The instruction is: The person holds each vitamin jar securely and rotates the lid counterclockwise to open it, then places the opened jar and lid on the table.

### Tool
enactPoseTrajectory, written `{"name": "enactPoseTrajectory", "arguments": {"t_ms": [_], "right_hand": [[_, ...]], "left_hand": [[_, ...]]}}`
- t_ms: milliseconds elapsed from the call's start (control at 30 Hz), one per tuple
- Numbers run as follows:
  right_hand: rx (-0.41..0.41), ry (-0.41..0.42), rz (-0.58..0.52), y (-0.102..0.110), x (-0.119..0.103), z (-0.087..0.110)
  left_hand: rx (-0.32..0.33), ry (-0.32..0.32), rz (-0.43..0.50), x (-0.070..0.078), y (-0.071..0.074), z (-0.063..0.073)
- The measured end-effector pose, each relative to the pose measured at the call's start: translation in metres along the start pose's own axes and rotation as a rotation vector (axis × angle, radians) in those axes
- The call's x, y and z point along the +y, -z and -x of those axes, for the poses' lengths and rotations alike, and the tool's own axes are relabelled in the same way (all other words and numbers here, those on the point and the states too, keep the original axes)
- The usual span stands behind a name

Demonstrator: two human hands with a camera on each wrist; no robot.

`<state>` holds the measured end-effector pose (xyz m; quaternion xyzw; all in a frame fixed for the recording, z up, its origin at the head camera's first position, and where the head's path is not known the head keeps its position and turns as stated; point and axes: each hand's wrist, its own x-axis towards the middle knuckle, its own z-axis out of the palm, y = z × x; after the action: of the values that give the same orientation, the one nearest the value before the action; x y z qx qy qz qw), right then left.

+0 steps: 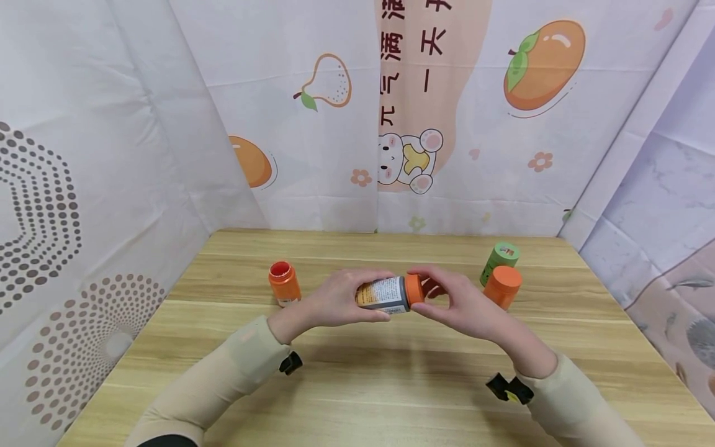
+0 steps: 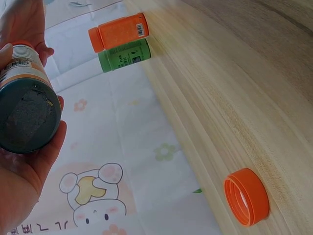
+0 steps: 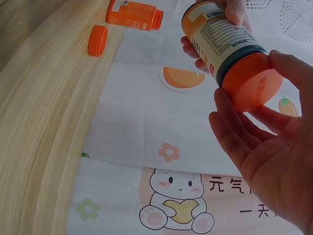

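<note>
My left hand grips the body of a dark grey-green bottle with a white and orange label, held sideways above the table. Its dark base faces the left wrist camera. At the bottle's other end, my right hand holds the orange lid between thumb and fingers. Raised lettering shows on top of that lid in the right wrist view. The lid sits on the bottle's mouth.
An orange bottle stands uncapped at the left. A loose orange cap lies near it, hidden in the head view. At the right stand a lidded orange bottle and a green container. A printed curtain hangs behind the wooden table.
</note>
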<state>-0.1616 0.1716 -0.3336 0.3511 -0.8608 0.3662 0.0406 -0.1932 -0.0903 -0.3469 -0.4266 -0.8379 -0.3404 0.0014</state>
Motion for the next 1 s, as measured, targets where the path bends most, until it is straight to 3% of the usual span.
{"name": "enactPoseTrajectory", "arguments": {"t_ms": [467, 567, 767, 1000], "right_hand": [[0.031, 0.154, 0.048, 0.0003, 0.0019, 0.0003], [0.036, 0.125, 0.048, 0.0002, 0.0004, 0.0004], [0.030, -0.008, -0.006, -0.0002, -0.0002, -0.0006], [-0.079, -0.144, -0.049, -0.0008, 0.0011, -0.0022]], "left_hand": [[-0.007, 0.026, 0.009, -0.0010, 0.0002, 0.0006], [-0.009, 0.036, 0.006, -0.0011, 0.0003, 0.0006], [-0.007, 0.033, 0.006, -0.0010, 0.0003, 0.0009], [-0.006, 0.030, 0.001, -0.0010, -0.0001, 0.0017]]}}
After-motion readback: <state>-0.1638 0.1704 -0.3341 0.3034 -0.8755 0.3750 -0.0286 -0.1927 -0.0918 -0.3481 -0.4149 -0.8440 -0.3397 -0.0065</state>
